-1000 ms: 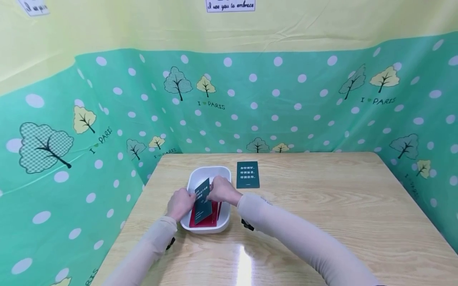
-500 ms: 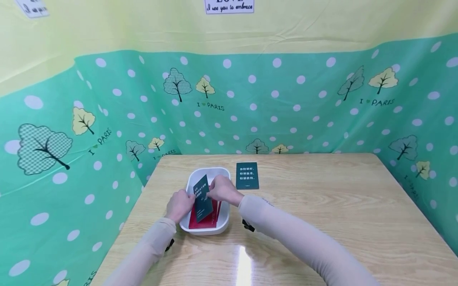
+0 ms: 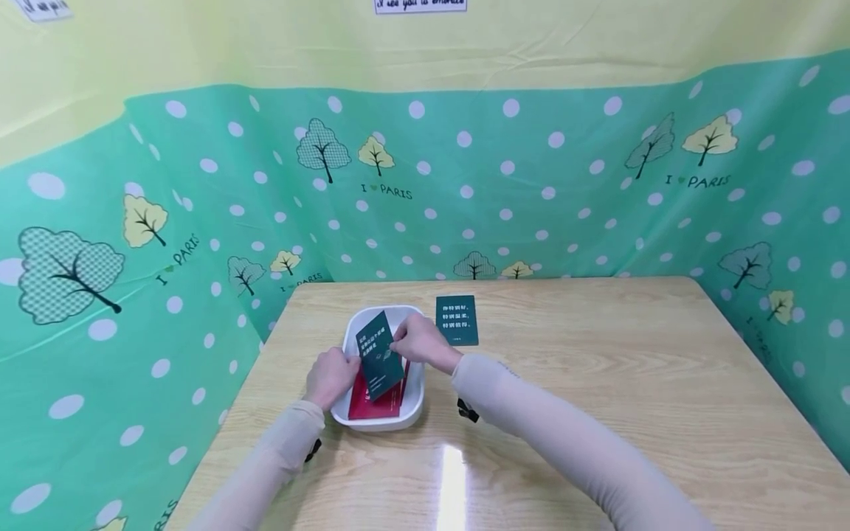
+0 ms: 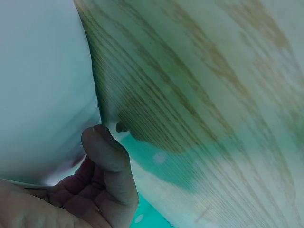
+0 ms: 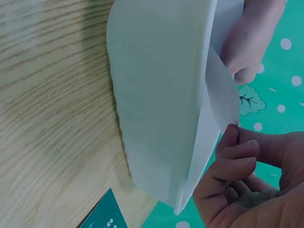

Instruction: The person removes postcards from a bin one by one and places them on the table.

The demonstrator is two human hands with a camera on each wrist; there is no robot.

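Note:
A dark green card (image 3: 380, 361) with white print is tilted over a white plastic basin (image 3: 413, 402). My right hand (image 3: 425, 343) pinches its right edge between thumb and finger, and the right wrist view shows the card's pale back (image 5: 222, 90) beside those fingertips. My left hand (image 3: 330, 377) is at the basin's left side, its curled fingers at the card's left edge. In the left wrist view the left hand (image 4: 102, 183) is curled close to the basin wall (image 4: 42, 85). Red cards (image 3: 375, 410) lie in the basin, partly hidden under the green card.
Another dark green card (image 3: 457, 321) with white text lies flat on the wooden table (image 3: 598, 369), just right of the basin. A green and yellow patterned cloth (image 3: 531, 184) hangs around the back and sides.
My right hand has moved slightly up and right, turning the green card so its printed face shows more fully. The left hand stays at the basin's left side.

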